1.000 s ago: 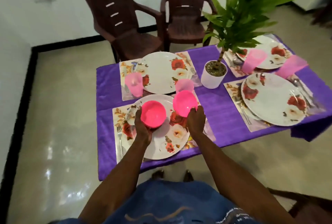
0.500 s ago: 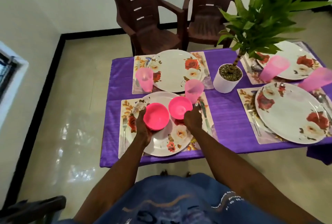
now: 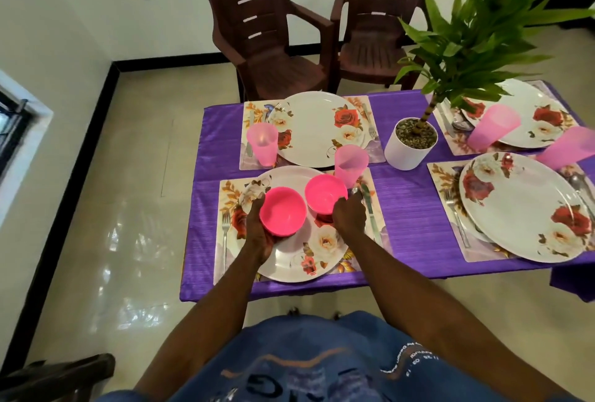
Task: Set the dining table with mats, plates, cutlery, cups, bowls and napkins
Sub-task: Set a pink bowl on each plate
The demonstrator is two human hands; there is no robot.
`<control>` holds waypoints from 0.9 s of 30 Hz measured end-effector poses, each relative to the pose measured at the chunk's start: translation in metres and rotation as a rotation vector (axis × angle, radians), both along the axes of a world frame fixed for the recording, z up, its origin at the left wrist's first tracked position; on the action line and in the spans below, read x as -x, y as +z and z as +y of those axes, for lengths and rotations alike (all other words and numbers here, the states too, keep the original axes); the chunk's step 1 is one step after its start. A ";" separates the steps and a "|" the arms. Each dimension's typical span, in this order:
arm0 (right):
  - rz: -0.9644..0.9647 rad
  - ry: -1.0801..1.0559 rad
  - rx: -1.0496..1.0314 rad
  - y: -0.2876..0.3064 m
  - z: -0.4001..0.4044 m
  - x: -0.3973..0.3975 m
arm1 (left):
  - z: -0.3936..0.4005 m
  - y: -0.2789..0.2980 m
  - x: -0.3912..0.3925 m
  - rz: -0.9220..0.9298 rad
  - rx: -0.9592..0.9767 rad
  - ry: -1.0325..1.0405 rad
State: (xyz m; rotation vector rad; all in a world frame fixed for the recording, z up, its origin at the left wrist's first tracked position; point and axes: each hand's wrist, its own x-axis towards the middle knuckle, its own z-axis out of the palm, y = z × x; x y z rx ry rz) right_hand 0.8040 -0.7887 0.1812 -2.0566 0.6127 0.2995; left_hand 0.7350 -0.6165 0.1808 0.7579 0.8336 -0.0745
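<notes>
My left hand (image 3: 259,234) cups a bright pink bowl (image 3: 282,215) from below, over the near floral plate (image 3: 289,260). My right hand (image 3: 349,216) grips a second pink bowl (image 3: 325,193) at its rim, above the plate's far right part. That plate lies on a floral mat (image 3: 231,189) with a fork (image 3: 225,231) on its left and a knife (image 3: 372,218) on its right. A pale pink cup (image 3: 350,165) stands just behind the right bowl. The far setting has a plate (image 3: 317,129) and a pink cup (image 3: 262,144).
A potted plant in a white pot (image 3: 410,144) stands mid-table on the purple cloth (image 3: 409,202). Two more plates (image 3: 524,206) with mats, cutlery and pink cups (image 3: 494,128) fill the right side. Two brown chairs (image 3: 267,34) stand behind the table.
Both bowls stay in my hands; the right one has sunk a little toward the plate. My head has shifted, so the table sits further right in view.
</notes>
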 end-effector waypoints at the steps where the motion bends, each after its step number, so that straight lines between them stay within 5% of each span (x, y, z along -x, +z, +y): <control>1: -0.005 -0.009 0.003 0.002 0.000 0.001 | 0.000 0.001 0.000 -0.005 -0.003 -0.005; 10: -0.160 -0.027 0.059 0.011 -0.004 0.016 | -0.003 0.002 0.015 -0.079 0.080 -0.128; 20: -0.222 -0.126 -0.083 0.027 -0.055 0.033 | -0.071 0.006 0.014 -0.170 0.349 -0.586; 27: -0.278 -0.286 -0.231 0.042 -0.143 0.031 | -0.161 0.020 -0.015 -0.139 0.176 -0.536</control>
